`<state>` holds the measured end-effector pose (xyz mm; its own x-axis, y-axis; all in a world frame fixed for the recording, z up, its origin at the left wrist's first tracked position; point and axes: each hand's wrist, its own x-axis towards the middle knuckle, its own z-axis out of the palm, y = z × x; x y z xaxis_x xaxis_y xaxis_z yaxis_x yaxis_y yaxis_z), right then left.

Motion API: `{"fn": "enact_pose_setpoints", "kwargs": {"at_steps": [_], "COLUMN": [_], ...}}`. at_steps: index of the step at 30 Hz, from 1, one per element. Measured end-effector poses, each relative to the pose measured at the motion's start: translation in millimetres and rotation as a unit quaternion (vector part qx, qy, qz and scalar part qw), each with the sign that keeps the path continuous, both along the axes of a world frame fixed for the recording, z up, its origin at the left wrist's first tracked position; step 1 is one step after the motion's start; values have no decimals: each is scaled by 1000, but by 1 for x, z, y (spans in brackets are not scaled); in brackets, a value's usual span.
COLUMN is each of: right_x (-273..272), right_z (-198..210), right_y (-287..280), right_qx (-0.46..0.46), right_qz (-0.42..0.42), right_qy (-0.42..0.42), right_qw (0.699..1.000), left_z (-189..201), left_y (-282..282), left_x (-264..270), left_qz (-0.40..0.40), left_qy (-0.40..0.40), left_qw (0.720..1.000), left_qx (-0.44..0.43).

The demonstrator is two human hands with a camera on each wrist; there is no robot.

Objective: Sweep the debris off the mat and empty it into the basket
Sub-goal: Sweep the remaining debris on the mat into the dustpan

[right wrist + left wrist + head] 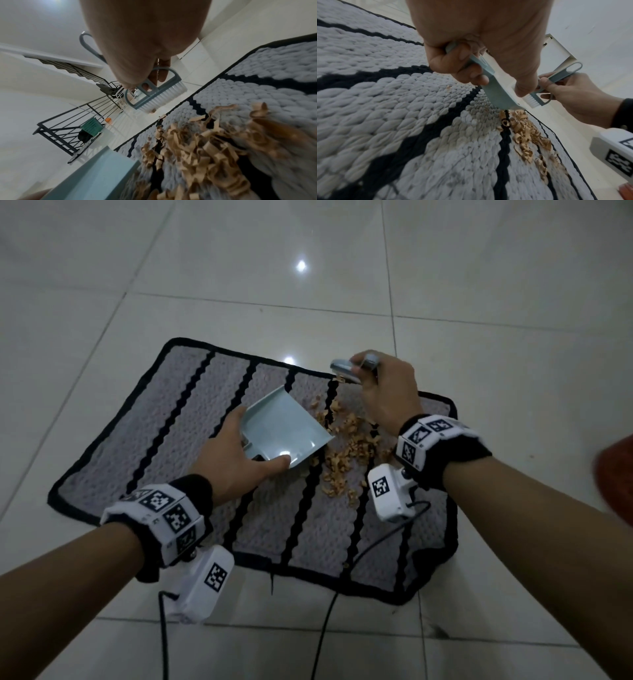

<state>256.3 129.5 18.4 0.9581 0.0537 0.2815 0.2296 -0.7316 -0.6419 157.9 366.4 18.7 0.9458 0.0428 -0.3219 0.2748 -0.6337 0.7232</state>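
in the head view, a grey mat [191,440] with black wavy stripes is spread on a pale tiled floor [102,285]. a light blue dustpan [284,429] is gripped at its handle by the left hand [229,457], its open lip turned toward a scatter of tan debris [346,450] lying on the mat's right part. a small brush [344,369] is clutched in the right hand [387,395] above the mat's far edge.

in the left wrist view, the dustpan [496,89] handle is wrapped by curled fingers [471,73], and its lip is set on the mat [393,121] just beside the debris [525,135]. the right hand [576,97] is seen pinching the brush [559,79].

in the right wrist view, the brush [154,94], white bristles downward, is held clear of the debris [197,146]. a green basket [92,126] is seen well apart, by a black railing [68,121].
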Motion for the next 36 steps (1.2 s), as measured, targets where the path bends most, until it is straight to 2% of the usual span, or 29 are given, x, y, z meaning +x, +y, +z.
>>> {"fn": "enact_pose_setpoints", "kwargs": {"at_steps": [4,9,13,16,19,23,29,32,36], "right_x": [7,-20,-37,-20,6,19,-11,-18,-1], "right_z": [-8,-15,-14,-9,-7,-13,-18,-11,-6], "right_y": [6,1,-11,-9,-2,8,3,-4,-2], "right_qx": [-34,-51,-13,4,-9,-55,-58,-37,-20], "right_qz": [51,85,55,14,-9,-1,71,44,18], "right_qy": [35,53,36,-14,-8,44,42,21,-13], "right_qw": [997,994,998,1000,1000,998,995,998,1000], "left_z": [-1,-10,-15,-17,-17,-18,-21,-23,-23], "left_y": [2,9,13,13,10,10,18,21,18], "left_x": [4,4,0,-2,-3,-6,-11,-12,-15], "left_qz": [1,15,25,25,18,17,17,22,27], "left_qy": [-7,-16,-33,-41,-32,-28,-34,-38,-31], "left_qw": [1000,1000,999,999,999,999,999,999,999], "left_qx": [10,6,-12,-10,-4,0,6,12,19]}}
